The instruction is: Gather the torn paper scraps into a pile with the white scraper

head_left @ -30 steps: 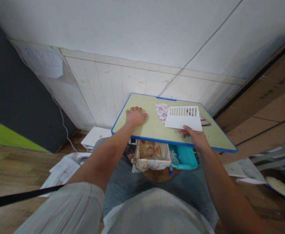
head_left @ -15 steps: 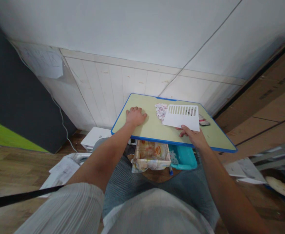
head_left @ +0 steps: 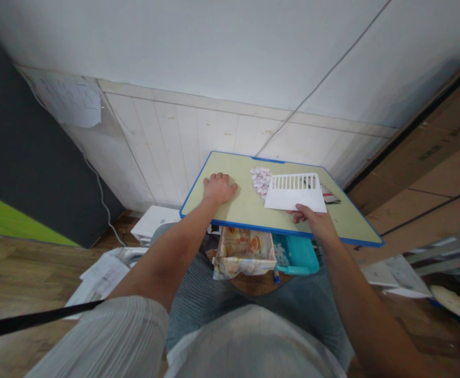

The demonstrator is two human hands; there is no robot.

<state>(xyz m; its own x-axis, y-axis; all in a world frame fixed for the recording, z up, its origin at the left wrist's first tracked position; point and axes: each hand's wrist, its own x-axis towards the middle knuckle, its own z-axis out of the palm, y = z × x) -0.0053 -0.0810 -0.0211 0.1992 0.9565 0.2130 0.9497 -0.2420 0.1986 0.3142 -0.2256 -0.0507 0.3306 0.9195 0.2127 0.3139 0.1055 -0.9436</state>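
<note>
My left hand (head_left: 219, 189) lies flat on the left part of the pale yellow table (head_left: 241, 209), fingers spread, holding nothing. Between thumb and fingers, my right hand (head_left: 310, 218) grips the near edge of a white card with a row of slots (head_left: 296, 198). The card is above the table, its slotted side away from me. Just left of the card lies a heap of small pinkish-white paper pieces (head_left: 260, 180), partly covered by its edge. A flat object with red and dark parts (head_left: 329, 197) lies on the right, partly hidden and pixelated.
Below the table's front edge are a fabric-lined basket (head_left: 245, 265) and a turquoise bin (head_left: 302, 260) with pale bits inside. A white wall (head_left: 198, 126) stands behind the table. Cardboard (head_left: 430, 157) rises at the right, and papers (head_left: 106, 275) lie low at the left.
My right hand has shifted slightly right with the slotted card, which now appears tilted flatter. More of the paper heap shows. My left hand stays in place.
</note>
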